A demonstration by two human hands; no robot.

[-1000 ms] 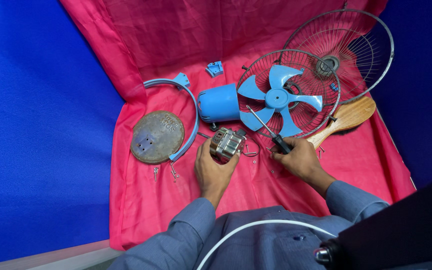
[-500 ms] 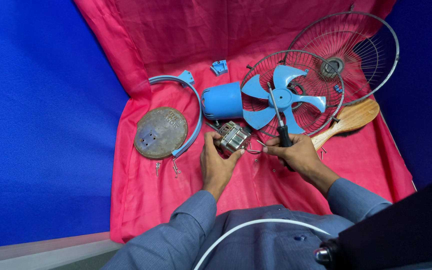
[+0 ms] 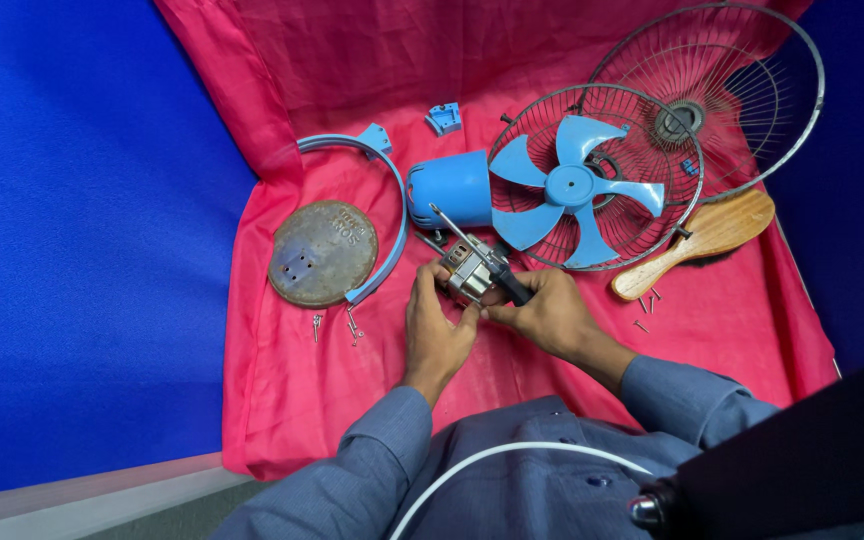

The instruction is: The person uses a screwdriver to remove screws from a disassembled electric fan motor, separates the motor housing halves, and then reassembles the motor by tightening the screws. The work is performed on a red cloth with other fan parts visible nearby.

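A small metal fan motor (image 3: 468, 270) sits on the red cloth (image 3: 282, 400) near the middle. My left hand (image 3: 435, 325) grips it from the near side. My right hand (image 3: 549, 315) holds a screwdriver (image 3: 480, 258) with a black handle, its thin shaft slanting up and left over the motor toward the blue motor housing (image 3: 452, 188). Both hands touch around the motor.
A blue fan blade (image 3: 572, 188) lies on a wire guard (image 3: 642, 130), with a second wire guard (image 3: 752, 70) behind. A wooden brush (image 3: 697, 240) lies at right. A round rusty base plate (image 3: 322, 252), a blue curved bracket (image 3: 387, 200), a small blue clip (image 3: 443, 118) and loose screws (image 3: 337, 325) lie at left.
My right hand has brought the screwdriver left from beside the fan blade to the motor, and its shaft now lies across the motor. My left hand stayed on the motor.
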